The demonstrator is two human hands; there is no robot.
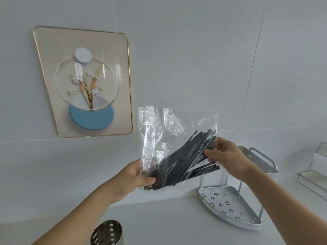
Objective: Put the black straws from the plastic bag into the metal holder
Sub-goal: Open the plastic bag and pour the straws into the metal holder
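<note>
A clear crinkled plastic bag (159, 128) is held up in front of the wall, with a bundle of black straws (184, 161) lying slanted inside it. My left hand (136, 175) pinches the bag's lower left end, where the straw tips bunch together. My right hand (228, 156) grips the upper right ends of the straws, which stick out past the bag's edge. The round perforated metal holder (107, 233) stands on the white counter at the bottom, below my left forearm, and looks empty from here.
A white two-tier corner rack (230, 204) with flower-shaped holes stands on the counter at the right. A wire shelf (313, 175) sits at the far right edge. A gold-framed picture (85, 82) hangs on the wall at the left.
</note>
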